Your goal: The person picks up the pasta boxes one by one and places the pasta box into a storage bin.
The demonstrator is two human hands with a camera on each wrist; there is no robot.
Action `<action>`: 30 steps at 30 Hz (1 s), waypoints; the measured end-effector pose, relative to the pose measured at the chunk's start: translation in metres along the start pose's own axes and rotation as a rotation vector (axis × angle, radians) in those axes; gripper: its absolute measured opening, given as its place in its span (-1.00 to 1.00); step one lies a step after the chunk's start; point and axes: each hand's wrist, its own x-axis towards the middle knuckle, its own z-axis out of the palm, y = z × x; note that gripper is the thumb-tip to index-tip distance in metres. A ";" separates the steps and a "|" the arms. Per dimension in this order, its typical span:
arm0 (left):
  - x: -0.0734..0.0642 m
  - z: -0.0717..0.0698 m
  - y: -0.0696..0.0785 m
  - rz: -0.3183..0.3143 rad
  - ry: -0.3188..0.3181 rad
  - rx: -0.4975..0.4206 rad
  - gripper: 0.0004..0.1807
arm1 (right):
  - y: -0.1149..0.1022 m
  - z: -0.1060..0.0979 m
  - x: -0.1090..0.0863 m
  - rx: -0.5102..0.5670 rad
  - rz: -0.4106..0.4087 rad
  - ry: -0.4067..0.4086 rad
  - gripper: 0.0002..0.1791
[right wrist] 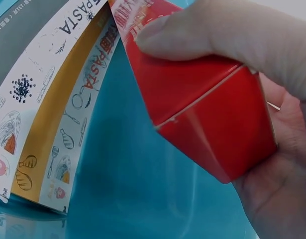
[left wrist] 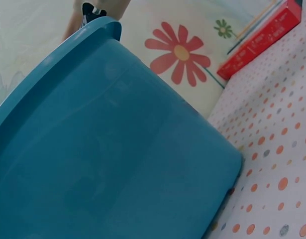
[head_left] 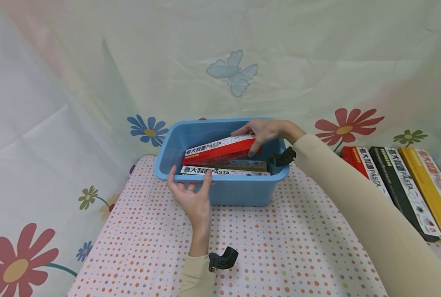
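Note:
A blue plastic bin (head_left: 243, 192) stands on the table by the back cloth. My right hand (head_left: 263, 131) reaches into it and grips the right end of a red pasta box (head_left: 220, 153), which tilts with that end higher. In the right wrist view, the thumb presses the side of the red pasta box (right wrist: 202, 94). Beneath it in the bin lie a black-and-white pasta box (head_left: 224, 171) and a yellow pasta box (right wrist: 48, 144), side by side. My left hand (head_left: 192, 198) holds the bin's near rim, thumb and index finger over the edge, other fingers below.
At the right of the table lie a red pasta box (head_left: 365, 167), a black pasta box (head_left: 406, 192) and a yellow pasta box (head_left: 434, 189) in a row. A dotted cloth (head_left: 150, 247) covers the table. A flowered curtain (head_left: 94, 82) hangs behind and at the left.

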 end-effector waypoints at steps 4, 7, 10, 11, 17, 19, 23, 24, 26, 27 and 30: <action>-0.001 0.001 -0.001 -0.002 -0.007 0.007 -0.03 | 0.002 0.000 -0.003 0.003 0.030 0.007 -0.10; -0.002 0.002 -0.001 -0.004 -0.010 0.011 -0.03 | 0.005 0.001 -0.005 0.005 0.055 0.009 -0.10; -0.002 0.002 -0.001 -0.005 -0.019 0.010 -0.02 | 0.007 0.002 -0.006 0.062 0.051 0.006 -0.11; -0.003 0.002 -0.001 -0.005 -0.021 0.009 -0.01 | 0.007 0.002 -0.006 0.079 0.042 0.010 -0.11; -0.003 0.002 -0.002 0.002 -0.037 0.000 -0.02 | 0.002 0.000 -0.005 0.103 -0.034 0.042 -0.12; -0.004 0.002 -0.002 0.004 -0.038 0.002 -0.02 | -0.002 0.000 -0.007 0.101 -0.057 0.050 -0.13; -0.003 0.002 -0.002 0.010 -0.038 0.007 -0.03 | -0.011 -0.003 -0.016 0.089 -0.098 0.075 -0.15; -0.002 0.002 -0.002 0.013 -0.038 0.006 -0.03 | -0.013 -0.004 -0.020 0.089 -0.107 0.084 -0.16; -0.001 0.002 -0.002 0.015 -0.038 0.002 -0.04 | -0.017 -0.006 -0.029 0.098 -0.118 0.106 -0.18; 0.000 0.002 -0.002 0.016 -0.037 0.000 -0.04 | -0.018 -0.007 -0.034 0.103 -0.119 0.122 -0.18; 0.002 0.002 -0.004 0.014 -0.034 -0.001 -0.04 | -0.016 -0.010 -0.053 0.103 -0.124 0.177 -0.21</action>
